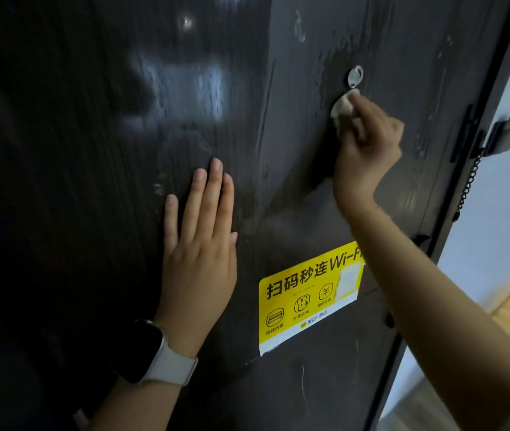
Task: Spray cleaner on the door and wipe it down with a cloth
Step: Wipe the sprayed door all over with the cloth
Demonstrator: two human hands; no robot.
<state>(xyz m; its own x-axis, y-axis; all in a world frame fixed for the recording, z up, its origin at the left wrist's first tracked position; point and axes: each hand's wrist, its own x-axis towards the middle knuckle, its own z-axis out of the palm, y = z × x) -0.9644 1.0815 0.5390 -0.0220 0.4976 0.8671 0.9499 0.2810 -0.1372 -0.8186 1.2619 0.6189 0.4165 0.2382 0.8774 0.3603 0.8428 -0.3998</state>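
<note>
**Wiping under the peephole**

The right hand (367, 144) has its fingers (371, 119) curled tight around a small wad of pale cloth (344, 107), pressing it against the dark door (294, 169) just below the round metal peephole cover (355, 76). The cloth is bunched into a lump, soft and light, so it will likely mould to the surface; a grip near its bulk, as here, leaves a pad of fabric proud of the knuckles to do the rubbing.

The left hand (199, 247) lies flat on the door with fingers straight and together, gripping nothing, apparently steadying the panel. A watch (151, 353) sits on that wrist.

Farther out, wet streaks and dull smears cover the upper panel, which suggests cleaner is already on and wiping is under way. Below the right forearm is a yellow sticker (306, 297); its paper edges could lift if scrubbed wet. A door chain (468, 185) hangs at the door's right edge. No spray bottle is in view.
</note>
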